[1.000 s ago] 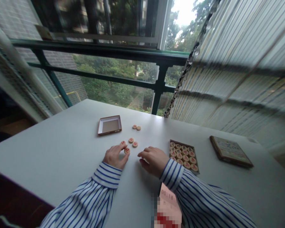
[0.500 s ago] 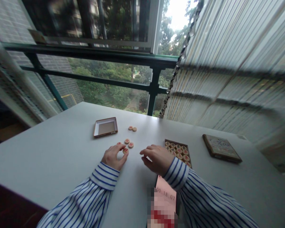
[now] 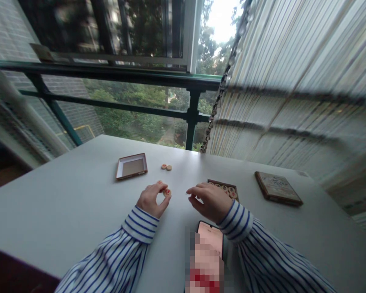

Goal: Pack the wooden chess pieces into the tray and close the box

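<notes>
My left hand is low over the white table, its thumb and fingers closed around a round wooden Chinese chess piece with a red character. Another chess piece peeks out just behind those fingers, and any others there are hidden. To the right, my right hand hovers with bent fingers, the thumb and index finger slightly apart and no piece visible between them. It partly covers a shallow box holding rows of chess pieces.
An open shallow tray lies at the back left. Beside it are a red-marked piece and a plain-faced piece. A flat brown case rests at the right. Between my forearms lies a phone. Railing and curtain border the table.
My left hand has moved slightly right with the chess piece, now covering more of the loose pieces. My right hand has shifted a little right relative to the box. The view has shifted slightly.
</notes>
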